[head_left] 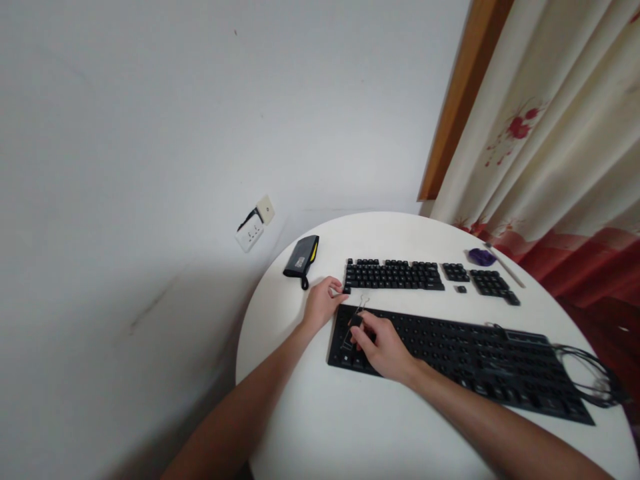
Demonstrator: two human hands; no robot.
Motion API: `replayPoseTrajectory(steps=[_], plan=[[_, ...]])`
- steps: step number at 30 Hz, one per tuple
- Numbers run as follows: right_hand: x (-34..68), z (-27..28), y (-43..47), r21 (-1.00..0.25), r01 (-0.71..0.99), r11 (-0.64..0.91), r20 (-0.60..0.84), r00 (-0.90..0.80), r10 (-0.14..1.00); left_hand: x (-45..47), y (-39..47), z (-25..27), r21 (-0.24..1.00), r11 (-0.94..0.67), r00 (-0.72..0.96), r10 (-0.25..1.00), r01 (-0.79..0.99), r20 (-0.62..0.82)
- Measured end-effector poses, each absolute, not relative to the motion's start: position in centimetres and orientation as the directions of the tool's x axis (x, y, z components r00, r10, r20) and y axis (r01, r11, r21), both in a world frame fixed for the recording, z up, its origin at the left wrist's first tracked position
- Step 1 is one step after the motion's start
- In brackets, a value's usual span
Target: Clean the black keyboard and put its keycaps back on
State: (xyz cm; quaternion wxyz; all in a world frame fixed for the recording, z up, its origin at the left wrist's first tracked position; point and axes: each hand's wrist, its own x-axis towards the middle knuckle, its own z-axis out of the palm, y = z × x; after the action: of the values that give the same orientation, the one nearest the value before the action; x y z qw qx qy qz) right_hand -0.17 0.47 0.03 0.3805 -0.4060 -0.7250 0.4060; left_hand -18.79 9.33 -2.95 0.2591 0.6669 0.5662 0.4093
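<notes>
A black keyboard [450, 360] lies slantwise on the white table, with most of its upper keycaps off and some still on along the near row. My right hand [383, 343] is closed around the dark handle of a wire keycap puller [364, 300], over the keyboard's left end. One wire end points away from me and the other reaches down toward the near-left keys. Beyond the keyboard, loose keycaps [393, 275] are laid out in keyboard order. My left hand [324, 301] rests at their lower left corner, thumb and forefinger at a small black keycap [347, 291].
A dark grey pouch [302, 257] with a loop lies at the back left. More loose keycaps [490, 283], a purple crumpled item [481, 257] and a pale stick [505, 265] are on the right. A coiled black cable [595, 383] sits near the right edge. Wall and curtain border the table.
</notes>
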Motion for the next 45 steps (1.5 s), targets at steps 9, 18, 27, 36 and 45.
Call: replayPoseTrajectory(steps=[9,18,27,36,45], plan=[[-0.2,-0.2,0.5,-0.897,0.271,0.348,0.234,-0.377,0.896,-18.8,9.4,-2.8,0.808,-0.222,0.024,0.968,0.546,0.250],[0.4,1.1,0.3,-0.848,0.327,0.417,0.297,-0.358,0.885,-19.8,8.6,-0.9,0.836,-0.228,0.095,0.973,0.500,0.208],[0.2,0.3,0.2,-0.814,0.341,0.470,0.297,-0.452,0.841,-20.4,6.1,1.7,0.884,-0.226,0.589,0.806,0.409,-0.067],[0.8,1.6,0.1,-0.626,0.302,0.719,0.323,-0.739,0.591,-19.9,5.7,2.0,0.862,-0.234,0.635,0.763,0.450,-0.125],[0.6,1.0,0.2,-0.633,0.333,0.699,0.321,-0.708,0.629,-19.8,5.7,1.9,0.863,-0.255,0.640,0.762,0.435,-0.098]])
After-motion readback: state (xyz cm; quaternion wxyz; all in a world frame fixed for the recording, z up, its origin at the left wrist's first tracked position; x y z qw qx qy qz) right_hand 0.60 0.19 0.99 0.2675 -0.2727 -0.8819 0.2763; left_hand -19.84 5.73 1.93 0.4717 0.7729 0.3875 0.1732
